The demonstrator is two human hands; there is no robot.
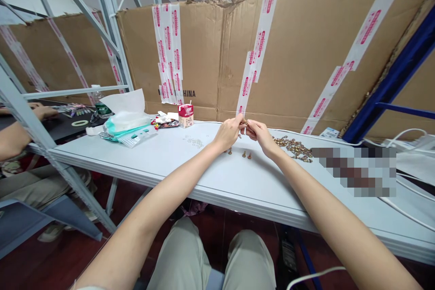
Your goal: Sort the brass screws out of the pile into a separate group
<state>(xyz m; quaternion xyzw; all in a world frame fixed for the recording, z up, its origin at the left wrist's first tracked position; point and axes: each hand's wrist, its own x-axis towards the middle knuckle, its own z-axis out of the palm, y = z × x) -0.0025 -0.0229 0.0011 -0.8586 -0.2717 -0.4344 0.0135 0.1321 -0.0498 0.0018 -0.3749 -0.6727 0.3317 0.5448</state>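
Observation:
My left hand (230, 133) and my right hand (258, 135) meet above the table, fingers closed in a pinch. Between their fingertips shows a small brass-coloured screw (244, 123), mostly covered by the fingers. Below the hands a few similar brass-coloured screws (249, 156) stand upright on the white table (204, 172). To the right of my right hand lies a loose pile of brass-coloured screws (295, 147). Left of my left hand is a scatter of small, clear, ring-like pieces (194, 142).
A red-and-white drink carton (186, 116), snack wrappers (166, 120) and a teal-and-white plastic packet (127, 122) stand at the back left. Tall cardboard (204, 54) walls the rear. White cables (404, 217) cross the right side. Another person's arm (13, 138) rests at the far left.

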